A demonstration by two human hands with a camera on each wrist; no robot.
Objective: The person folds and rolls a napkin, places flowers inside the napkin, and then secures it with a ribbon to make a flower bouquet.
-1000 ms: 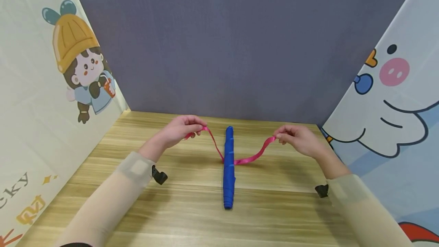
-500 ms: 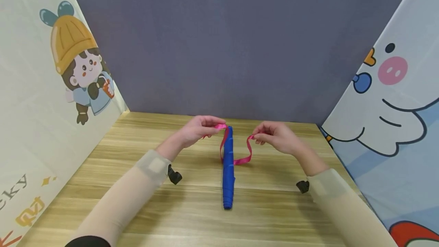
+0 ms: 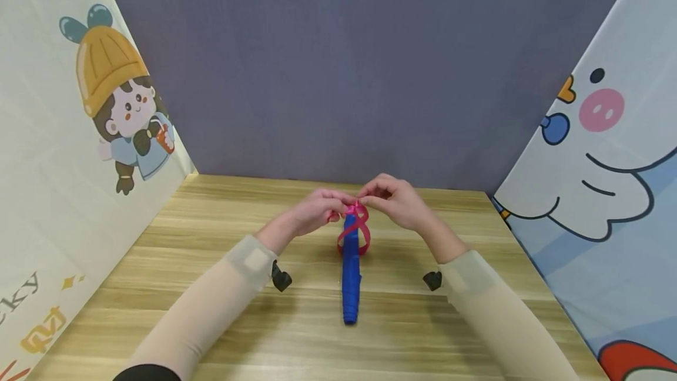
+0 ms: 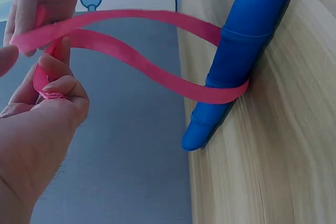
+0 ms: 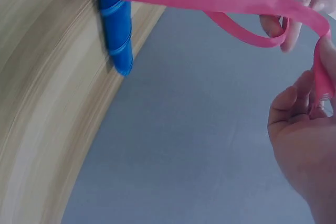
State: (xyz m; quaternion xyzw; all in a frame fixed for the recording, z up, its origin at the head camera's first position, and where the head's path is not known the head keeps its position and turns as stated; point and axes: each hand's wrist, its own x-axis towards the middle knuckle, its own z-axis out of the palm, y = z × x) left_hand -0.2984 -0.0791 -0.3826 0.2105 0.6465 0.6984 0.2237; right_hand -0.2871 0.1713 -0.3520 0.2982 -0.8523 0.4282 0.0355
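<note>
A blue rolled-up bundle (image 3: 351,287), wound in overlapping turns, lies lengthwise on the table. Round its far part runs a pink ribbon (image 4: 126,53), whose two lengths rise from either side and cross above the roll in the head view. My left hand (image 3: 317,211) pinches one length near the ribbon's end, just left of the roll's far tip. The other end is between the thumb and fingers of my right hand (image 5: 302,140). Both hands meet fingertip to fingertip above the roll, hiding its far tip in the head view.
The wood-grain table (image 3: 222,322) ends at a dark grey back panel (image 3: 338,75). Side panels with printed cartoons flank it: a child in a yellow hat (image 3: 113,93) on the left, a white animal (image 3: 603,151) on the right.
Both hands have come together from wide apart, the right moving left and the left moving right. The ribbon's lengths, formerly spread to the sides, now cross above the roll.
</note>
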